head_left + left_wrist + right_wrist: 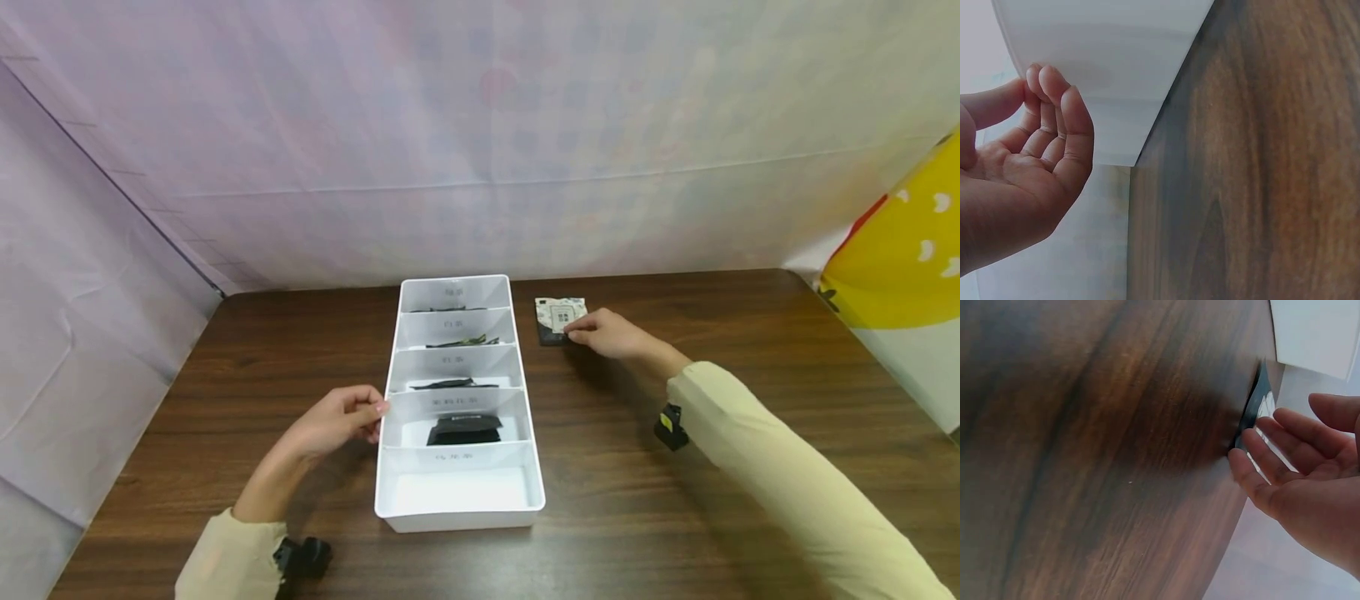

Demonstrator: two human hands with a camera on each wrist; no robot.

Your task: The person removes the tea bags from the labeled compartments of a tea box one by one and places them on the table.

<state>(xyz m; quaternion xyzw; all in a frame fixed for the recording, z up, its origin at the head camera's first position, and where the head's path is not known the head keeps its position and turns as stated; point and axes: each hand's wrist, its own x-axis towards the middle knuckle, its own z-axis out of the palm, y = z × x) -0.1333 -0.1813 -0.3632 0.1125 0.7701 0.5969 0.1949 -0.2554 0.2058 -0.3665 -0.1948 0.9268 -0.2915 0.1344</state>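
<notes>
A long white divided box (459,532) stands on the table, its compartments marked with printed labels. My left hand (339,421) pinches its left rim between thumb and fingers; in the left wrist view the thumb (1000,105) meets the fingers at the rim. Right of the box's far end lies a flat tea sachet (561,317), pale and patterned above, black below. Over its lower right corner is my right hand (611,333), fingertips touching it. The right wrist view shows these fingers (1260,453) fairly straight along the sachet, the thumb held apart.
Dark sachets (465,429) lie in the box's fourth compartment from the back, with several more packets in the three behind it. The nearest compartment shows its bare white floor (461,492). A pale curtain (480,167) hangs behind the brown wooden table (262,350).
</notes>
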